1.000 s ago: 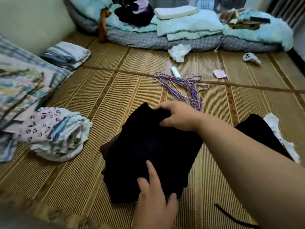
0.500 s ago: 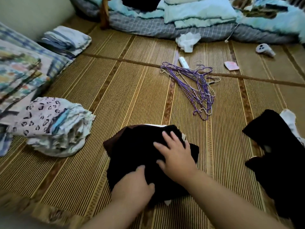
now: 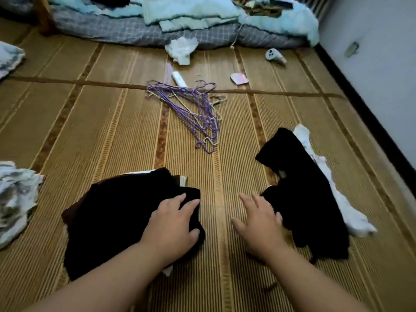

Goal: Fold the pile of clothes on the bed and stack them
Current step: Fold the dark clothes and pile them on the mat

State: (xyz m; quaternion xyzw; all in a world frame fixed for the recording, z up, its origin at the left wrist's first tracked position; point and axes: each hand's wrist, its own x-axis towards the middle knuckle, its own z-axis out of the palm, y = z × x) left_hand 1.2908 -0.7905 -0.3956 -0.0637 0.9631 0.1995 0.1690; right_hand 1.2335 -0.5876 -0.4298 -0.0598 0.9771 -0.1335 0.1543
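Observation:
A folded black garment (image 3: 117, 212) tops a small stack on the woven mat, with brown and white edges showing under it. My left hand (image 3: 173, 224) rests flat on the stack's right side, fingers straight. My right hand (image 3: 258, 221) hovers over the mat, fingers spread, its fingertips at the edge of a crumpled black garment (image 3: 308, 199) to the right. A white garment (image 3: 333, 190) lies along the far side of that black one.
A tangle of purple wire hangers (image 3: 193, 109) lies ahead on the mat. A pale patterned pile of clothes (image 3: 15, 199) sits at the left edge. Bedding (image 3: 180, 21) lines the far side. A white cloth (image 3: 182, 49), small remote (image 3: 179, 78) and wall (image 3: 382, 75) are around.
My right hand left the folded black stack and moved right to the crumpled black garment. My left hand stayed pressing on the stack. The view swung right.

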